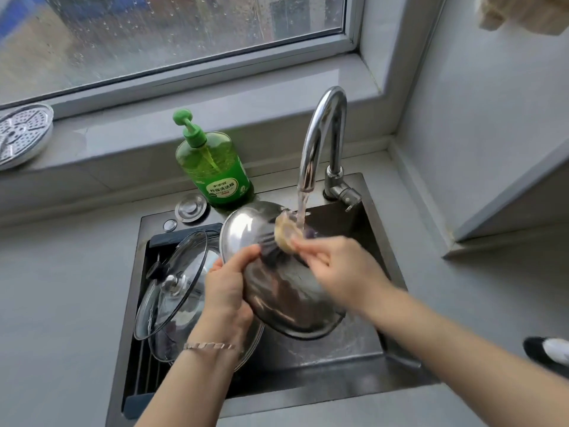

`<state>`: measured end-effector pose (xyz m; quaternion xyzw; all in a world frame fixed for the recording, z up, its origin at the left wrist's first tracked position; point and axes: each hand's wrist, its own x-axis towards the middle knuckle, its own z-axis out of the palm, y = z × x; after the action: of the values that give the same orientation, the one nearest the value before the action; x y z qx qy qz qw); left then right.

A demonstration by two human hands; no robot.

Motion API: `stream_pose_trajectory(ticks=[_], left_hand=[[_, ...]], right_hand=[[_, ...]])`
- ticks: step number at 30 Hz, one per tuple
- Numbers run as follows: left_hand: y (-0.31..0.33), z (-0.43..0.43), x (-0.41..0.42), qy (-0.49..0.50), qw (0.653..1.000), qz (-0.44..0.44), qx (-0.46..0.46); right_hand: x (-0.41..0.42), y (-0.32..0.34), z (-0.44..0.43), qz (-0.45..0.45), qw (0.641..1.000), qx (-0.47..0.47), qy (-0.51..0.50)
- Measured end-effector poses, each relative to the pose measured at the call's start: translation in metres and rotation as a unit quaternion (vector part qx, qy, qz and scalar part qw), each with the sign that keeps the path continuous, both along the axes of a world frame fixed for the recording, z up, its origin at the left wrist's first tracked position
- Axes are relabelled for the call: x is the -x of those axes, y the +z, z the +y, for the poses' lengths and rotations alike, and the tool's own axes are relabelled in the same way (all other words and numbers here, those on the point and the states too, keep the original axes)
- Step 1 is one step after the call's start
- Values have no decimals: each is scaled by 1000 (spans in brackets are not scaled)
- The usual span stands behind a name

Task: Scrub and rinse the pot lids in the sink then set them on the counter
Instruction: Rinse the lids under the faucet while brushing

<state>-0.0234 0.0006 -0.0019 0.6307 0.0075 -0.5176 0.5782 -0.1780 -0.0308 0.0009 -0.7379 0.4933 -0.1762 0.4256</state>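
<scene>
Over the dark sink [374, 241] I hold a round stainless steel pot lid [286, 291], tilted, under running water from the chrome faucet [320, 134]. My left hand [228, 285] grips the lid's left rim, thumb on top. My right hand [335, 266] pinches a beige scrub sponge [284, 234] against the lid's upper part, right where the stream lands. A glass lid [172, 282] with a black knob leans at the sink's left on a rack, with another steel lid partly hidden beneath it.
A green dish soap bottle [212, 161] stands behind the sink. A perforated metal steamer plate [23, 134] lies on the window sill at left. Grey counter [61, 288] flanks the sink on both sides. A cabinet corner juts in at right.
</scene>
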Motion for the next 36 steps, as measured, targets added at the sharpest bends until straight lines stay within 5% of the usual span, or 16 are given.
stream_pose_trajectory(ticks=[17,21,26,31,36], left_hand=[[7,5,-15,125,990,27,67],[12,6,-23,113,990,35,81],[27,15,-32,91,991,-17,93],[39,33,-41,50,989,-125,66],[49,40,-43,42,982,-166,76]], right_hand=[[35,-52,36,2,993,-78,-93],[34,-49,60,-72,992,-74,-79],[38,-78,18,53,979,-135,-144],[25,-66,-2,-161,926,-286,-185],[-2,-57,10,-176,952,-238,-76]])
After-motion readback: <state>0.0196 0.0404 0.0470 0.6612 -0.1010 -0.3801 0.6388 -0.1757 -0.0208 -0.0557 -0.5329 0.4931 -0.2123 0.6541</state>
